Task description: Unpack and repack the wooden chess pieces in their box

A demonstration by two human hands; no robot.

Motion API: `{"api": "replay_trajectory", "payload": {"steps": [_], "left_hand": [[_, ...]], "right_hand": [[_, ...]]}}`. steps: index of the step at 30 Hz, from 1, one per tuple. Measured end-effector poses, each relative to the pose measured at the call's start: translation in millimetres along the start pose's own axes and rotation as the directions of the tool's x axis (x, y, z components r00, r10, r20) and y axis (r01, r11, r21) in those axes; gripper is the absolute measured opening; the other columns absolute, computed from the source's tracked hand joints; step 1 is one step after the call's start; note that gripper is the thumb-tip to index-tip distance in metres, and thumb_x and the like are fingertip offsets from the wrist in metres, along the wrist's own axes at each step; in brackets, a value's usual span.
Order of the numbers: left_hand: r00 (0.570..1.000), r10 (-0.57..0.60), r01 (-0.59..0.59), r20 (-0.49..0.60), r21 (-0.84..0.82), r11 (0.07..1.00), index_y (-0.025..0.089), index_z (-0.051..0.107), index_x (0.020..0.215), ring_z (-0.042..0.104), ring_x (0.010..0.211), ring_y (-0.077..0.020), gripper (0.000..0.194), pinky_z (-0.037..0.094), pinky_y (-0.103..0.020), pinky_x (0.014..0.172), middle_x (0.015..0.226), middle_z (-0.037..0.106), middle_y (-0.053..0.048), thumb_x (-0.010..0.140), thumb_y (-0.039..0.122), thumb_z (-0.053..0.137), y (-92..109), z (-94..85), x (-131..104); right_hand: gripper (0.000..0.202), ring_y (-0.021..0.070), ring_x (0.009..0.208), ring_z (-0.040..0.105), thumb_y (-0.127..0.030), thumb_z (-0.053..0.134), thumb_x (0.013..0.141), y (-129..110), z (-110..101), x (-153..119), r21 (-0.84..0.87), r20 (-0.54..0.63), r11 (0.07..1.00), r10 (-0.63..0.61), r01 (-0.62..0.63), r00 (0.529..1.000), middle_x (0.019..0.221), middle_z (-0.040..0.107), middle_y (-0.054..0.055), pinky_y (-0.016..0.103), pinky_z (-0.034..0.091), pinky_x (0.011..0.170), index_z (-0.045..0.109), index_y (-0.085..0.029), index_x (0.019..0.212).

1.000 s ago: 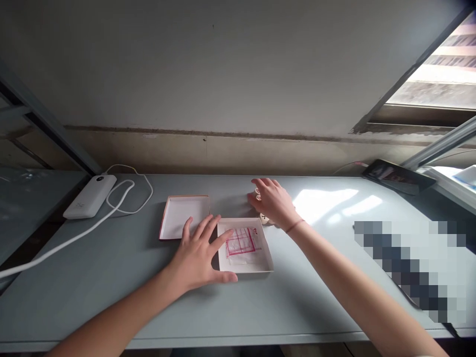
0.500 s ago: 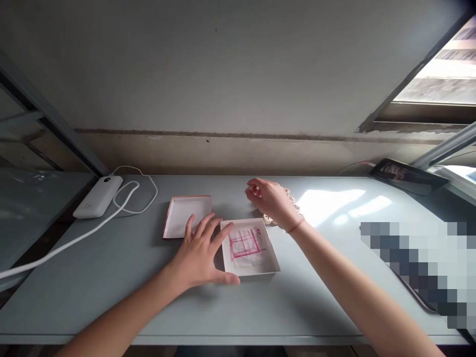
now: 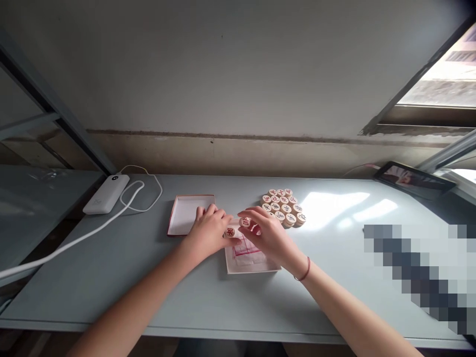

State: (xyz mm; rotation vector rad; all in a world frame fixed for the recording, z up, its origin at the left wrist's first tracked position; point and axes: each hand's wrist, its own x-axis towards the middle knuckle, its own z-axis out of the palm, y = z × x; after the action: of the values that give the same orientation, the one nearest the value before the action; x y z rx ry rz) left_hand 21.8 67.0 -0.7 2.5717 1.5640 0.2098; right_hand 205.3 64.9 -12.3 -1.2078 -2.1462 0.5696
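Observation:
Round wooden pieces with red and dark characters stand in a tight cluster [image 3: 283, 207] on the grey desk. My right hand [image 3: 268, 233] pinches one piece with a red character [image 3: 245, 222] above the back of a shallow white box [image 3: 253, 268]. Red lines are drawn on the paper inside that box. At the box's back left corner, my left hand [image 3: 211, 229] has its thumb and fingers around another red-marked piece [image 3: 230, 231]. Beside it on the left lies a second shallow box part with a red edge [image 3: 183, 214], partly behind my left hand.
A white power bank [image 3: 106, 194] with a white cable [image 3: 82, 232] lies at the left. A phone [image 3: 412, 179] leans at the back right. A blurred-out object [image 3: 427, 267] is at the right. The wall runs behind the desk [image 3: 193, 307].
My right hand has moved from the cluster to the box with a piece, uncovering the cluster. My left hand has gone from spread to closed around a piece. The view has shifted slightly.

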Motion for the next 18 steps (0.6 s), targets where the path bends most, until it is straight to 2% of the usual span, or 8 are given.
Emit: {"api": "replay_trajectory", "payload": {"steps": [4,8,11,15,18], "left_hand": [[0.999,-0.027,0.028,-0.024,0.032,0.999,0.021,0.065,0.095,0.052,0.093,-0.0251,0.014,0.032,-0.039,0.077,0.087,0.066,-0.005,0.085,0.029,0.059,4,6.1,0],[1.0,-0.024,0.023,-0.018,-0.022,0.999,0.022,0.062,0.102,0.05,0.097,-0.0267,0.026,0.033,-0.04,0.078,0.092,0.067,-0.005,0.079,0.034,0.065,1,2.7,-5],[1.0,-0.023,0.023,0.001,-0.064,0.998,0.022,0.06,0.108,0.049,0.101,-0.0273,0.034,0.033,-0.042,0.079,0.096,0.066,-0.005,0.078,0.037,0.065,-1,0.0,-8],[1.0,-0.021,0.02,-0.009,-0.065,0.998,0.022,0.062,0.1,0.05,0.099,-0.0265,0.026,0.033,-0.041,0.079,0.094,0.066,-0.004,0.079,0.037,0.063,-1,1.0,-8],[0.999,-0.018,0.016,-0.038,-0.059,0.998,0.023,0.063,0.099,0.05,0.097,-0.026,0.024,0.032,-0.04,0.078,0.093,0.067,-0.004,0.08,0.036,0.063,1,3.8,-6]], "right_hand": [[0.017,0.0123,0.071,0.061,-0.013,0.053,0.083,-2,-2,-2,0.045,0.021,0.999,-0.021,0.02,1.0,0.103,0.059,0.006,0.028,0.054,0.066,0.062,-0.021,0.096],[0.029,0.0117,0.072,0.062,-0.009,0.051,0.083,-4,7,-2,0.005,0.076,0.997,-0.078,0.078,0.994,0.112,0.059,0.007,0.029,0.053,0.07,0.062,-0.023,0.105],[0.028,0.0145,0.078,0.064,-0.011,0.05,0.087,-3,14,-1,-0.05,0.096,0.993,-0.099,0.104,0.99,0.114,0.06,0.007,0.03,0.052,0.07,0.061,-0.024,0.108],[0.022,0.0153,0.082,0.064,-0.011,0.049,0.088,-4,16,-1,-0.066,0.103,0.989,-0.125,0.132,0.987,0.113,0.063,0.006,0.029,0.052,0.072,0.063,-0.022,0.102],[0.021,0.0134,0.078,0.064,-0.014,0.049,0.088,-2,7,-1,-0.032,0.054,0.993,-0.112,0.114,0.992,0.113,0.062,0.007,0.027,0.052,0.069,0.063,-0.022,0.101]]}}
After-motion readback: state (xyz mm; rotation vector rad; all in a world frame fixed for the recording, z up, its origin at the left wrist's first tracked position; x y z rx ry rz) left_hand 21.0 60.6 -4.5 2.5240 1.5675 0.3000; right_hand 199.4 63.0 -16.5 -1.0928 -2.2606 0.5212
